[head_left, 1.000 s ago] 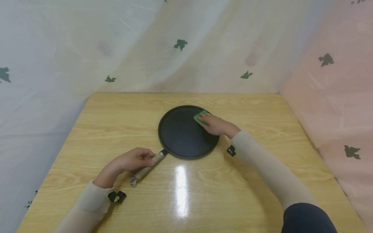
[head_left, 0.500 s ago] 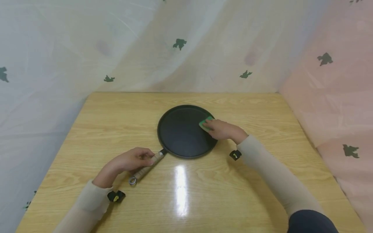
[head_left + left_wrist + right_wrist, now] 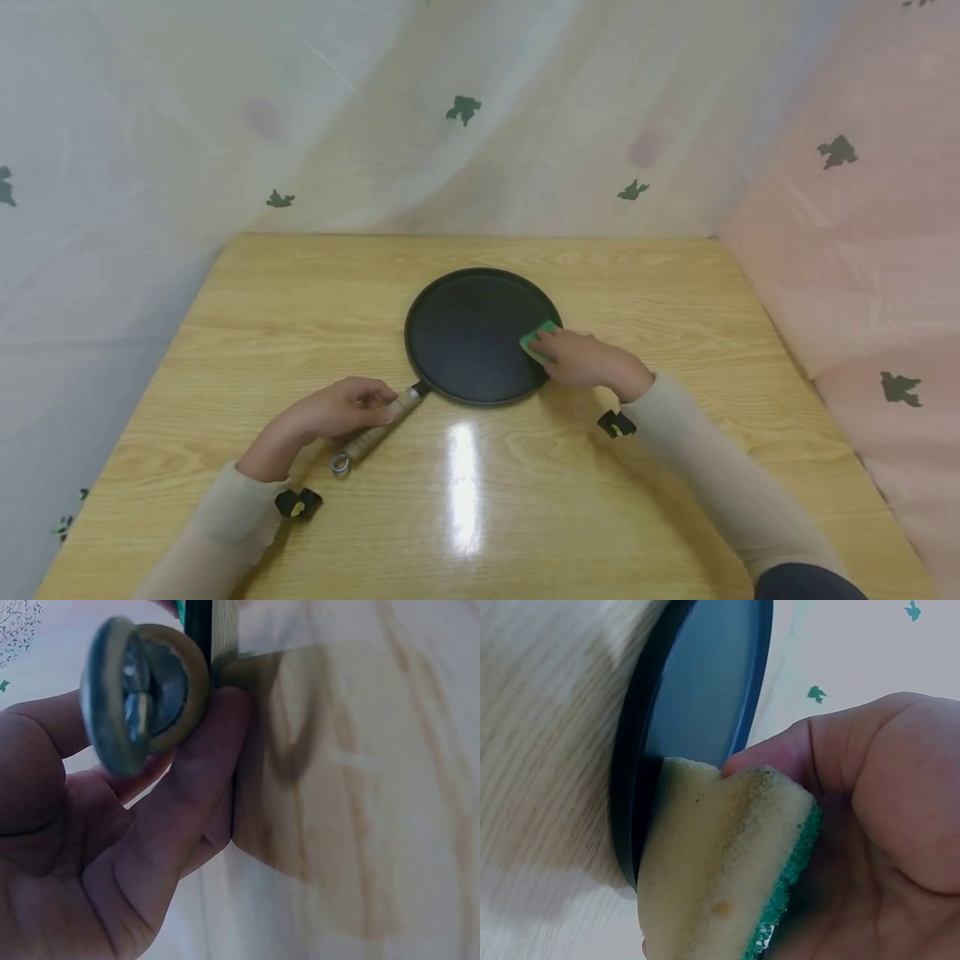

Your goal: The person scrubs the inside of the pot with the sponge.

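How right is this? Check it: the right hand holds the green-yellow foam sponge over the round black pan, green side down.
Wrong side down: the right hand holds the green-yellow foam sponge over the round black pan, yellow side down, green side up, as the right wrist view shows.

- A curtained-off booth; whether home or studio cannot be told
- Wood-grain table (image 3: pixel 645 283) under the right hand (image 3: pixel 588 360)
- Wrinkled, green-patterned sheets (image 3: pixel 540 158) hang beyond it

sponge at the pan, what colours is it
The sponge is pale yellow with a green layer, clearest in the right wrist view.
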Demonstrator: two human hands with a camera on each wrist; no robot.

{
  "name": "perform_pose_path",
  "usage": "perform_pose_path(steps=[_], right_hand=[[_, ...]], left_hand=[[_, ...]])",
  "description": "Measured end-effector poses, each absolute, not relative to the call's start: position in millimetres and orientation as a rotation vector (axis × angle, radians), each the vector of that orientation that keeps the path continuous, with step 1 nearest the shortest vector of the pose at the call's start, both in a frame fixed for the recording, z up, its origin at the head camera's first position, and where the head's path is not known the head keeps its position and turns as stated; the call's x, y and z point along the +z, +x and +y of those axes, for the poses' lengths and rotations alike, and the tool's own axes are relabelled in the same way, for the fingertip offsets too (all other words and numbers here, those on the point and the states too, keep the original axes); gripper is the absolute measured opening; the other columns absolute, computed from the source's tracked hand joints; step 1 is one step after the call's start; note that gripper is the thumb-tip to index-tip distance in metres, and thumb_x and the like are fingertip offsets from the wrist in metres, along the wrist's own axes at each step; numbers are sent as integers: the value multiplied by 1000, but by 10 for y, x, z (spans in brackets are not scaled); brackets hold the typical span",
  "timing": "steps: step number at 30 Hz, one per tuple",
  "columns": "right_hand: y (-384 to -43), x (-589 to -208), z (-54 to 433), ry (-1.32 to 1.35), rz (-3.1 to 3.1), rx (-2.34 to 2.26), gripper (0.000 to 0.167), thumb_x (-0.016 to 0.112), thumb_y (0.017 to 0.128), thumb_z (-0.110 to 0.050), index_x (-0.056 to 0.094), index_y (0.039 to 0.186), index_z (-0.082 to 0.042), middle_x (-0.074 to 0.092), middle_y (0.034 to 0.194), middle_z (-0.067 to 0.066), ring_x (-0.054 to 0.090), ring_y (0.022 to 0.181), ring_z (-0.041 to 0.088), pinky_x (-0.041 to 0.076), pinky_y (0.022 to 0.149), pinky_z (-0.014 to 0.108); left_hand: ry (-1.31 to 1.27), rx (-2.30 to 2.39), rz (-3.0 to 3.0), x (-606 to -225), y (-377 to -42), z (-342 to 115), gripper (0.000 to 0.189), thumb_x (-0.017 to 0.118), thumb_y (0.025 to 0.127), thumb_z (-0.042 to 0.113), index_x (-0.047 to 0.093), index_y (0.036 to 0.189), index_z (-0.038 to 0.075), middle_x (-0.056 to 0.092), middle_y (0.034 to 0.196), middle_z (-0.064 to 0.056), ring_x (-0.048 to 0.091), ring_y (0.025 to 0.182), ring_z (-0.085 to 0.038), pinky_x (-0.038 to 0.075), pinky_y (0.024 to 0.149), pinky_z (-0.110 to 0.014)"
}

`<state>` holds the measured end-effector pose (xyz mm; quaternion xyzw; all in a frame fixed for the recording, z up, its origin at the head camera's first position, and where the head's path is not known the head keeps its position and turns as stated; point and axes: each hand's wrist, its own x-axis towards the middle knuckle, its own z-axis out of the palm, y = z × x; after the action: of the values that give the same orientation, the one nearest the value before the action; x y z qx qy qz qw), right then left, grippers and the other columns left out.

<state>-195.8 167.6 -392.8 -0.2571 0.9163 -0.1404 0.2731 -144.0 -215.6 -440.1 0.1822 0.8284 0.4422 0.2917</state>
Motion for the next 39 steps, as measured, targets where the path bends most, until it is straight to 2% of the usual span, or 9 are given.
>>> perform_pose_path(steps=[8, 23, 30, 39], right_hand=[[-1792, -3924, 1664, -690, 2476, -342, 53, 39, 107, -7, 39, 157, 7, 25, 166, 33, 20, 154, 53, 19, 112, 81], [-1484, -3923, 1577, -820, 2419, -414, 49, 40, 109, -6, 42, 157, 6, 28, 164, 33, 20, 154, 53, 18, 107, 86], [-1426, -3996, 1567, -952, 2397, -451, 55, 42, 103, -2, 42, 158, 3, 29, 164, 32, 21, 154, 51, 20, 110, 83], [-1405, -4060, 1454, -1126, 2383, -485, 54, 44, 104, -4, 44, 158, 1, 31, 165, 29, 23, 155, 48, 23, 115, 75]], left_hand=[[504, 1175, 2208, -4394, -1444, -2145, 33, 67, 103, 14, 65, 125, -10, 72, 103, -12, 65, 95, -21, 52, 84, -37], [460, 1160, 2197, -4389, -1454, -2129, 33, 68, 103, 16, 66, 126, -7, 72, 106, -10, 65, 98, -22, 52, 86, -39], [468, 1161, 2192, -4389, -1453, -2135, 32, 68, 103, 16, 67, 126, -6, 71, 106, -10, 65, 97, -22, 52, 86, -39], [447, 1157, 2200, -4386, -1444, -2139, 33, 69, 102, 17, 66, 127, -6, 71, 107, -11, 65, 99, -23, 52, 89, -42]])
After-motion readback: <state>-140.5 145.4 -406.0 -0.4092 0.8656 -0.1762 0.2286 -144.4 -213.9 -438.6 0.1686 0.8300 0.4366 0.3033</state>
